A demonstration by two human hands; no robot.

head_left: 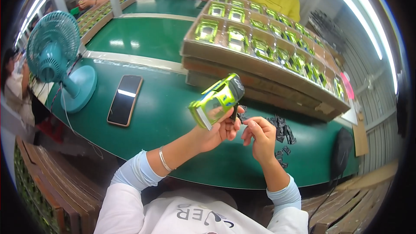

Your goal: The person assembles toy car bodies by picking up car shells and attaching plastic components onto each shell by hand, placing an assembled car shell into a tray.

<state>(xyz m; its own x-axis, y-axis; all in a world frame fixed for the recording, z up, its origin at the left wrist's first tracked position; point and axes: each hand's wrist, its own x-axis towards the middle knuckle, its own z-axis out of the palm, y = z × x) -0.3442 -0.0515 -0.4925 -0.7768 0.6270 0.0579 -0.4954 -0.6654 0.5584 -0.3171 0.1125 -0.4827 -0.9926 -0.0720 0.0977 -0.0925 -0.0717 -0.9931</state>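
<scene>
My left hand (219, 132) is closed around a lime-green plastic toy car body (213, 100), holding it tilted above the table. The body has a dark grey section at its upper end and a pale strip at its lower end. A small black part (234, 113) stands out at the left fingertips, against the body. Close beside it, my right hand (262, 142) pinches thumb and forefinger together; whatever lies between them is too small to make out. Loose black plastic parts (282, 129) lie in a pile on the table just beyond my right hand.
On the green table (164, 147) lies a phone (125, 99), with a teal fan (58, 60) farther left. Stacked cardboard trays (260, 71) of green car bodies stand at the back right. A black object with a cable (342, 154) sits at the right edge. Other people work across the table.
</scene>
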